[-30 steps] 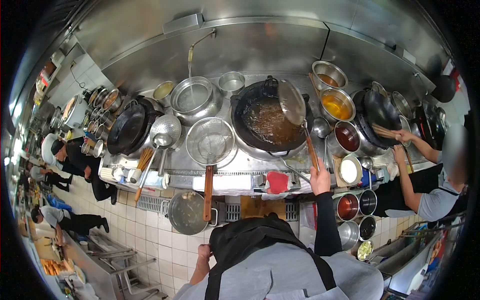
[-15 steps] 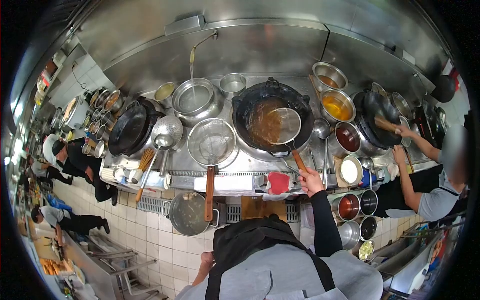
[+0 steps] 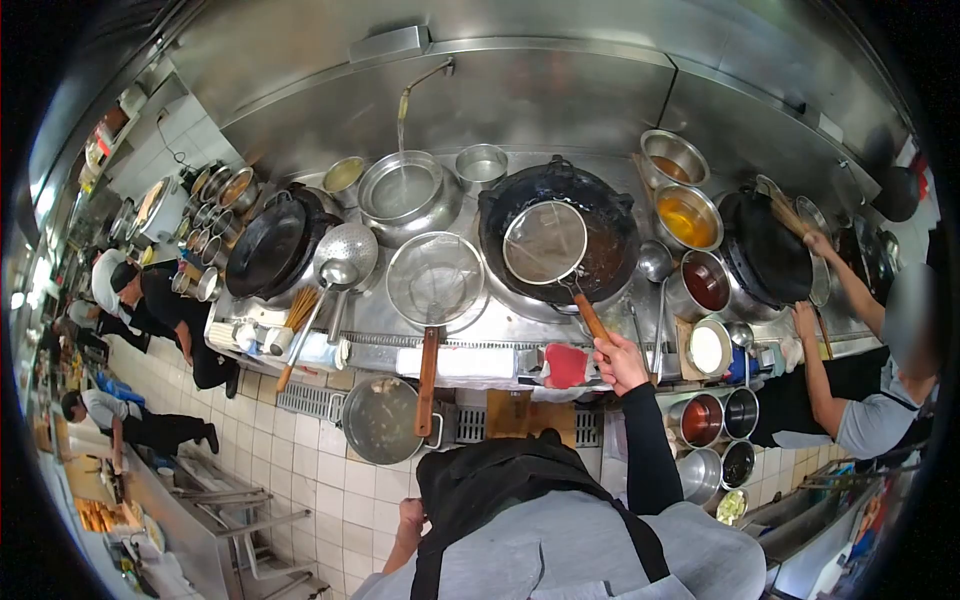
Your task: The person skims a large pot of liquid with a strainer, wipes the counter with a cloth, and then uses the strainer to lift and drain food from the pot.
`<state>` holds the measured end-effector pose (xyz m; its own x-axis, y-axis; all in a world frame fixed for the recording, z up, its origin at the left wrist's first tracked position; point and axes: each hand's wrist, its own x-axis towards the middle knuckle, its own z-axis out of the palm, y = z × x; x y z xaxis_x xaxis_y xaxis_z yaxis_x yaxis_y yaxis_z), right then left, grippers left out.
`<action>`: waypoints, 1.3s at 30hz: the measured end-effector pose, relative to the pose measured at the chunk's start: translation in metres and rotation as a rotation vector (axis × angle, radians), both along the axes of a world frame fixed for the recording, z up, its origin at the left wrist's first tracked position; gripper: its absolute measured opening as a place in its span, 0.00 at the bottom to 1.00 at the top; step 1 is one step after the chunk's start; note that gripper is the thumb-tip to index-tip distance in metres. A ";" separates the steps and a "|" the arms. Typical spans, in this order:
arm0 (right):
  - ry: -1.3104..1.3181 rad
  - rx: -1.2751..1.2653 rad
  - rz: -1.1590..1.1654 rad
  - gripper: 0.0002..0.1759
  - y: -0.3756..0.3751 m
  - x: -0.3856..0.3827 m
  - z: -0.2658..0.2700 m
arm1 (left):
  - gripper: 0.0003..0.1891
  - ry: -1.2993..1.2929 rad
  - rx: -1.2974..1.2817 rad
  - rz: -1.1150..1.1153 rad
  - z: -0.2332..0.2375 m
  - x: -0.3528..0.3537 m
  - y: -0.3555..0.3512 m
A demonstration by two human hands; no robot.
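Observation:
My right hand (image 3: 622, 365) is wrapped around the wooden handle of a round mesh strainer (image 3: 545, 242). The strainer's head overlaps the left part of a black wok (image 3: 612, 210), where brown liquid shows at the bottom. Down by the side of the black apron, my left hand (image 3: 411, 518) hangs low, its fingers hidden against the cloth. A second mesh strainer (image 3: 435, 278) with a wooden handle lies left of the wok. Near my right wrist is a folded red cloth (image 3: 565, 365) on the counter edge, and a steel ladle (image 3: 655, 262) rests right of the wok.
Water runs from a tap (image 3: 404, 105) into a steel pot (image 3: 425, 215). Bowls of yellow liquid (image 3: 688, 215) and dark red sauce (image 3: 705, 280) stand at right. A co-worker (image 3: 860, 390) holds a brush over another wok (image 3: 765, 245). A large pot (image 3: 380, 420) sits below the counter.
The strainer in my right hand has moved left across the wok, uncovering its right side. The view has turned slightly left. The co-worker's brush has shifted over the other wok.

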<state>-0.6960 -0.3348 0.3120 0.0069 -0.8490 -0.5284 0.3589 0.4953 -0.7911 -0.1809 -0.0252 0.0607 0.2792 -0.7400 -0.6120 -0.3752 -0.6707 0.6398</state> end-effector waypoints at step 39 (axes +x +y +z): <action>0.639 -0.526 0.117 0.22 -0.049 0.212 -0.081 | 0.13 0.103 0.127 -0.024 -0.059 0.054 0.073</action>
